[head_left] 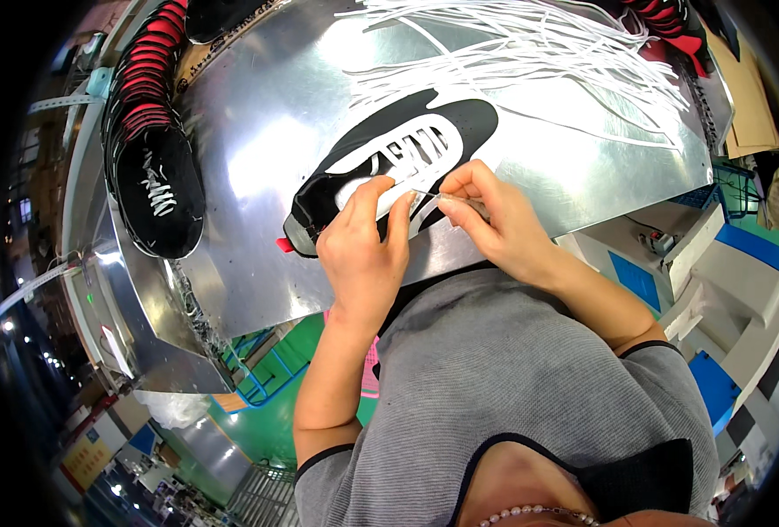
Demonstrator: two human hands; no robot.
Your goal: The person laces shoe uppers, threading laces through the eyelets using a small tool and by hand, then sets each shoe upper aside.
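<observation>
Left hand [365, 250] rests on the black-and-white shoe [398, 158], fingers curled and pressed on its near side, steadying it on the metal tabletop [266, 149]. Right hand [488, 215] is closed in a pinch on a thin white lace [426, 192] beside the shoe's lacing. Loose white laces [530, 53] lie beyond.

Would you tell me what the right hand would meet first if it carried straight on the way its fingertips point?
The right hand points left, so it would probably meet the left hand fingertips first, over the black and white shoe; depth is unclear.
</observation>
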